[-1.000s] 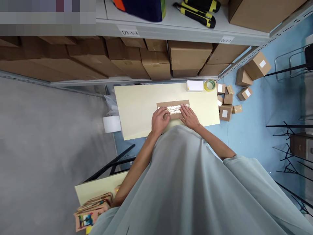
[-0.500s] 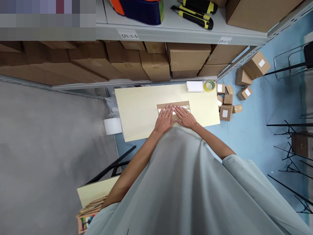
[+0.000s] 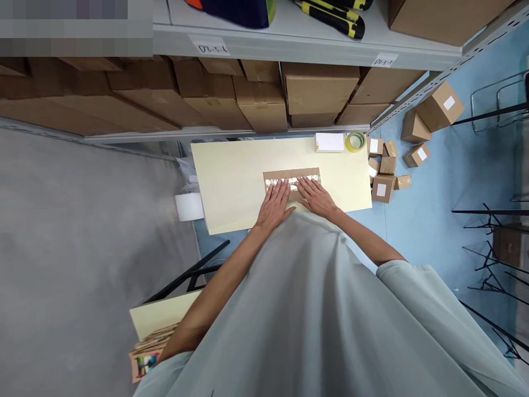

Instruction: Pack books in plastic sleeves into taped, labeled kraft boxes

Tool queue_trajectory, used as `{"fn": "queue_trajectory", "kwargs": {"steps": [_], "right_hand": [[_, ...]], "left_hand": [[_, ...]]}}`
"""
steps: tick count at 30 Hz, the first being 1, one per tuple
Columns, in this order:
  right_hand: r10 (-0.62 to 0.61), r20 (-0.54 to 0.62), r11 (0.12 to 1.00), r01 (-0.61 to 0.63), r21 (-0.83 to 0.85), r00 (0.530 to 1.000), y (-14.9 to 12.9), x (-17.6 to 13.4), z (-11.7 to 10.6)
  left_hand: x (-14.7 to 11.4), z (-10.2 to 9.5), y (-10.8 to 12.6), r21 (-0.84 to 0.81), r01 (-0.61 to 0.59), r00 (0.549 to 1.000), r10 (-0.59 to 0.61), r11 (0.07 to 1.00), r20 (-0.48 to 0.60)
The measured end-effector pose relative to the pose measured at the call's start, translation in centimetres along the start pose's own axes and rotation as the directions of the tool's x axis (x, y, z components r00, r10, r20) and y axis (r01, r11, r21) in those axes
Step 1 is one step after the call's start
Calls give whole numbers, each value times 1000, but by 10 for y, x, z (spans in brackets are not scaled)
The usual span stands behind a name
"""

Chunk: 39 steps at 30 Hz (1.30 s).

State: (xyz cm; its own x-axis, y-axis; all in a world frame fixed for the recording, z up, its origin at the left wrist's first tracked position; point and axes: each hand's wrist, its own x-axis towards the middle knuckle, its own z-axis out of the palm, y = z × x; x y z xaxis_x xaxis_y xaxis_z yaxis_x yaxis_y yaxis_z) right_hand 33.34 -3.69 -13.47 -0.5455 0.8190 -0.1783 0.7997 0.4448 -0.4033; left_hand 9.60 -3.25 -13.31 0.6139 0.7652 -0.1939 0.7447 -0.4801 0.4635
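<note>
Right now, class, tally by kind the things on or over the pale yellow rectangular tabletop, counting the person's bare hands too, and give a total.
Brown rectangular taped cardboard piece: 1
White rectangular box: 1
Yellow-green round tape roll: 1
Bare hands, left hand and right hand: 2
Total: 5

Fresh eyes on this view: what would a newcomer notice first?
Probably the left hand and right hand, laid over a cardboard piece on the pale table, center frame. Beyond it, brown boxes line the gray rack; above them lie black-and-yellow cutters.
</note>
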Motion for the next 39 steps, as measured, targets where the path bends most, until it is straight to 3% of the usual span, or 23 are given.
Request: {"fn": "queue_trajectory", "kwargs": {"steps": [12,26,39], "right_hand": [[49,52,996,-53,72,997,-9,4,-3],[85,65,995,-88,52,994,-8,10,-7],[101,-51,991,-96,98,994,12,-5,-2]], "left_hand": [[7,4,9,-74,55,998,-54,996,12],[14,-1,10,-45,118,993,-118,992,4],[11,-9,-3,-34,145,989,-146,989,-16]]}}
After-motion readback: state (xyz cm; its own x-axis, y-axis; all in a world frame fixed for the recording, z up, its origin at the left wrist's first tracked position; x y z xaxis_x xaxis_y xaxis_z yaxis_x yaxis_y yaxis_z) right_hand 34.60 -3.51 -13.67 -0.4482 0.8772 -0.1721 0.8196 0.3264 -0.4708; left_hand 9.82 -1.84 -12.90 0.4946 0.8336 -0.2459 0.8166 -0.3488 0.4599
